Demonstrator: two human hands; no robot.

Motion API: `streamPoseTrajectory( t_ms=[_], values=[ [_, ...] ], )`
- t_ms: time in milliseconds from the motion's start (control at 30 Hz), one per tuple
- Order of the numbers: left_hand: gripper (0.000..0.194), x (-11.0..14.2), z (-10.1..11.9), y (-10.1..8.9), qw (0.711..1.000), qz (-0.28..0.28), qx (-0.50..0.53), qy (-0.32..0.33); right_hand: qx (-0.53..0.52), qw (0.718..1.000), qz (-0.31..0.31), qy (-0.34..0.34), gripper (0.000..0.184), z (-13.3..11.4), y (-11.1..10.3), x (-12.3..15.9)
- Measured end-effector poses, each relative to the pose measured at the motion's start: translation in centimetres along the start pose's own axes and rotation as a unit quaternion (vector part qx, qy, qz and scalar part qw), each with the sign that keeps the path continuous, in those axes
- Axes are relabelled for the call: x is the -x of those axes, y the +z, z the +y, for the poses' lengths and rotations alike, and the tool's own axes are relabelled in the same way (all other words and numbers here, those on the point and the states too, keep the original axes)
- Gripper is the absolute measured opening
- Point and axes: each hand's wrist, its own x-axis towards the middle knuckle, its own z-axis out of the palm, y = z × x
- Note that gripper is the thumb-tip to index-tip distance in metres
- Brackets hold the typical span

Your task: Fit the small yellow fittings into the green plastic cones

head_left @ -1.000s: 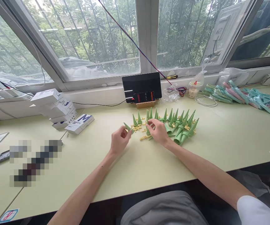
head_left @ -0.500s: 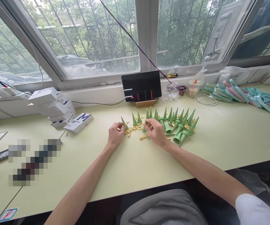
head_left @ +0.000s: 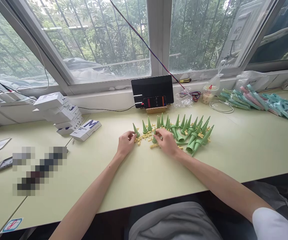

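Observation:
Fingers curled, my left hand (head_left: 127, 143) pinches at the base of a green cone-shaped plastic spike (head_left: 135, 129), which stands point up. My right hand (head_left: 166, 141) has thumb and forefinger closed around another green spike (head_left: 154, 139), partly hidden by the fingers. Between the hands lie several small yellow plastic valve-like pieces (head_left: 145, 136). Two more spikes stand just behind them, one of them a green spike (head_left: 144, 126). Right of my right hand, a cluster of green spikes (head_left: 195, 135) stands or lies in a heap, some with yellow pieces attached.
At the back, a phone (head_left: 155, 101) leans before a black tablet (head_left: 152, 90) on a stand. White boxes (head_left: 62, 111) are stacked at left, with one box (head_left: 86, 130) lying nearer. A bagged cup (head_left: 208, 93), a white cable (head_left: 221, 106) and pastel plastic items (head_left: 246, 96) line the right back.
The view has shifted slightly, moving the scene a little to the right. My left fingers sit slightly lower against the spike; my right hand keeps its pinch.

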Motion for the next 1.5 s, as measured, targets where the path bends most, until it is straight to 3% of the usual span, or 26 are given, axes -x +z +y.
streamPoseTrajectory(
  t_ms=[267, 500, 633, 833, 1100, 1333, 1500],
  values=[
    [0.027, 1.2, 1.1, -0.3, 0.999, -0.003, 0.022, -0.038, 0.021, 0.999, 0.040, 0.008, 0.020, -0.9, -0.5, 0.1],
    [0.023, 1.8, 1.5, -0.5, 0.998, -0.010, 0.036, -0.042, 0.084, 0.970, 0.226, -0.009, 0.024, 0.0, -3.2, -1.8],
    [0.021, 2.0, 1.9, -0.4, 0.998, -0.034, 0.045, -0.032, 0.125, 0.957, 0.262, 0.009, 0.023, 2.0, -4.7, -3.0],
    [0.020, 2.4, 2.3, -0.3, 0.998, -0.054, 0.039, 0.008, 0.170, 0.969, 0.172, 0.044, 0.019, 4.1, -5.6, -3.4],
    [0.023, 2.6, 2.5, -0.3, 0.997, -0.060, 0.042, 0.016, 0.188, 0.974, 0.097, 0.086, 0.014, 3.9, -6.1, -3.5],
    [0.025, 2.5, 2.6, -0.3, 0.997, -0.064, 0.034, 0.018, 0.249, 0.956, -0.007, 0.154, 0.009, 4.9, -6.2, -3.3],
    [0.025, 2.6, 2.6, -0.2, 0.997, -0.062, 0.040, 0.024, 0.277, 0.946, -0.027, 0.167, 0.014, 5.7, -5.8, -2.8]
  ],
)
